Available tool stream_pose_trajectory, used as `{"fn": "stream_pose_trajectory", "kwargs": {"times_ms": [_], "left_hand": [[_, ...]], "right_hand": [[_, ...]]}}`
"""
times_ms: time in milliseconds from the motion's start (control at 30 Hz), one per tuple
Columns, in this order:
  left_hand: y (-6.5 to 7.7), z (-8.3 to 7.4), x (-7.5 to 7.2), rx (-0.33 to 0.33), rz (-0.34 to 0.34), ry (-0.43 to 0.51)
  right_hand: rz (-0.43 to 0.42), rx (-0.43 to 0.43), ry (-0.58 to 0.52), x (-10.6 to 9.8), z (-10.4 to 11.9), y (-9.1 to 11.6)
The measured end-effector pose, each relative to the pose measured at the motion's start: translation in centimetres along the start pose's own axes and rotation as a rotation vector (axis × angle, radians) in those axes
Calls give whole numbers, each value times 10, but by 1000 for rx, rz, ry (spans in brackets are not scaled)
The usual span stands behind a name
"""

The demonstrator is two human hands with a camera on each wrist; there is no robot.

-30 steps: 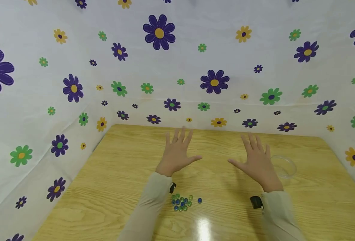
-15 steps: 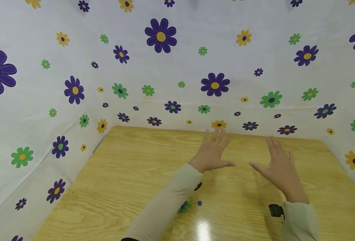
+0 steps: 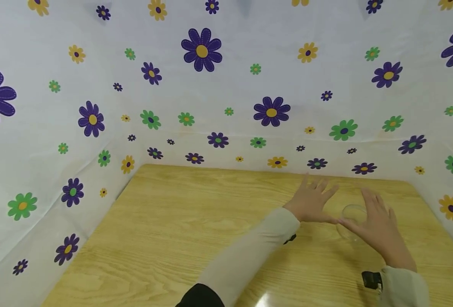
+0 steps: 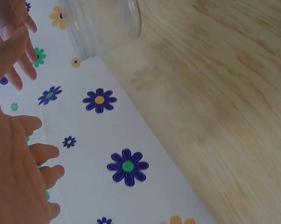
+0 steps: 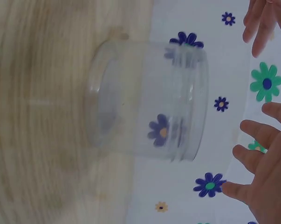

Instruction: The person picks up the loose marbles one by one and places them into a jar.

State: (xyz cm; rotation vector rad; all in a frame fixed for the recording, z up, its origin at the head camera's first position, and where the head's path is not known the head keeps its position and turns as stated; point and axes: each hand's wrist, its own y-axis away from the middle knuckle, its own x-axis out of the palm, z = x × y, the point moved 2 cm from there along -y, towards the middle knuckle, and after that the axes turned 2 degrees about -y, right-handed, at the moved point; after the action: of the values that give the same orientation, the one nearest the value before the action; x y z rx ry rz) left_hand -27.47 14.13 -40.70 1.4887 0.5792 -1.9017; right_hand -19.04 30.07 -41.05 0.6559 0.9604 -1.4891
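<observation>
A clear, round, lidless plastic jar (image 3: 354, 212) stands upright on the wooden table, toward the right. In the right wrist view the whole jar (image 5: 147, 100) shows, with its threaded rim. Only part of the jar (image 4: 107, 25) enters the left wrist view. My left hand (image 3: 312, 201), fingers spread, is at the jar's left. My right hand (image 3: 380, 228) hovers close over its right side and overlaps it in the head view. The two thumb tips meet or nearly meet in front of the jar. Neither hand grips anything.
The wooden table (image 3: 196, 213) runs back to a white cloth wall (image 3: 226, 81) printed with flowers. My left forearm (image 3: 253, 251) crosses the front of the table and hides the glass marbles seen earlier. Each wrist wears a dark camera strap.
Both hands have moved right across the table to the jar, and the left has come closer to the right. The left forearm now covers the several blue and green marbles.
</observation>
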Motion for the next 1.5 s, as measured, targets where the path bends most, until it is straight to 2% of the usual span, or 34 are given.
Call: {"fn": "stream_pose_trajectory", "kwargs": {"times_ms": [200,400,567,900,1200,1500], "left_hand": [[-15,-14,7,21,33,41],[-22,-25,14,31,70,69],[-27,-34,16,35,83,55],[-30,-42,13,31,101,-21],[-31,-42,19,32,99,-6],[-20,-24,24,55,79,-5]], "right_hand": [[44,52,19,-1,-17,5],[129,107,67,-1,-34,7],[184,128,110,-2,-47,11],[234,129,167,3,-63,12],[221,100,170,6,-57,8],[224,67,169,17,-38,3]]}}
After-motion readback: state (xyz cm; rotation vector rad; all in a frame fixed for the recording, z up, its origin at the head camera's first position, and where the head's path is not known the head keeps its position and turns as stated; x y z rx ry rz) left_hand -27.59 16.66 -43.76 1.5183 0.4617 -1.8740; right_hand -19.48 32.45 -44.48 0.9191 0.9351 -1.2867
